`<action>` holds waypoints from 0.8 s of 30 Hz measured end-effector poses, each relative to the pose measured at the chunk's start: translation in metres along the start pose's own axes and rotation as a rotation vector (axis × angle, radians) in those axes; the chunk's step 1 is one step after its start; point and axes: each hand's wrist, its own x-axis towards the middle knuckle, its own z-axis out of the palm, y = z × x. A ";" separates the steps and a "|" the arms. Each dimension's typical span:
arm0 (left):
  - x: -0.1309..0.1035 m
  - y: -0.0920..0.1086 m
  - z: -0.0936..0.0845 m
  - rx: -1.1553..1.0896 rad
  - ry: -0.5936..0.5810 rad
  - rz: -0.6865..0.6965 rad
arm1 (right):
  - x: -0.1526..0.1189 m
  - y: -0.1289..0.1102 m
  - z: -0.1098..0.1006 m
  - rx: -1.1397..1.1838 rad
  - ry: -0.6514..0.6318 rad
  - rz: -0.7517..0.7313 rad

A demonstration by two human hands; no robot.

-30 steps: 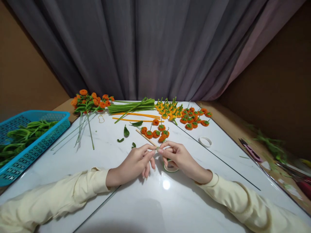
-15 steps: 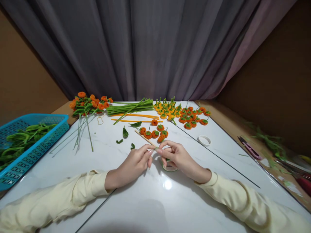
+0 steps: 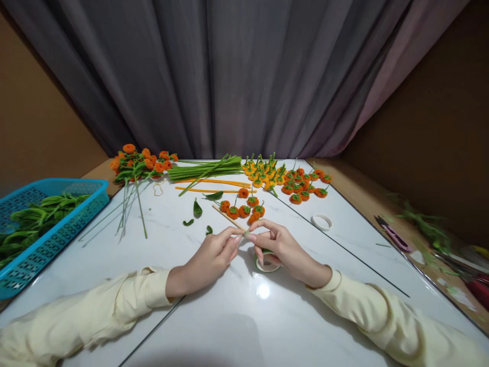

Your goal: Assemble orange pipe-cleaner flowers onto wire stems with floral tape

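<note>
Between thumb and fingertips, my left hand pinches a thin wooden stick, which points up and left. At the stick's near end my right hand is closed in a pinch on a small piece of green tape; the two hands' fingertips almost touch. A roll of green tape sits under my right hand's curled fingers, partly hidden by them. Just beyond the hands lie several orange fuzzy flower heads with green backs and thin stems. Small dark green leaves lie left of the stick.
At the left stands a blue basket of green leaves. Stemmed orange flowers, green stems, yellow flower pieces and more orange heads line the back. A white ring and pink-handled cutters lie right.
My left hand's lower fingers have curled in slightly. Both hands otherwise keep their pinch at the stick's near end, with hardly any movement.
</note>
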 end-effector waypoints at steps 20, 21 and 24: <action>0.000 -0.001 -0.001 0.314 0.063 0.205 | -0.001 -0.010 -0.001 0.130 -0.039 0.086; 0.001 -0.001 -0.001 0.331 0.067 0.218 | -0.001 -0.011 -0.001 0.127 -0.034 0.087; 0.001 -0.002 0.000 0.358 0.079 0.235 | 0.000 -0.011 -0.001 0.102 -0.012 0.087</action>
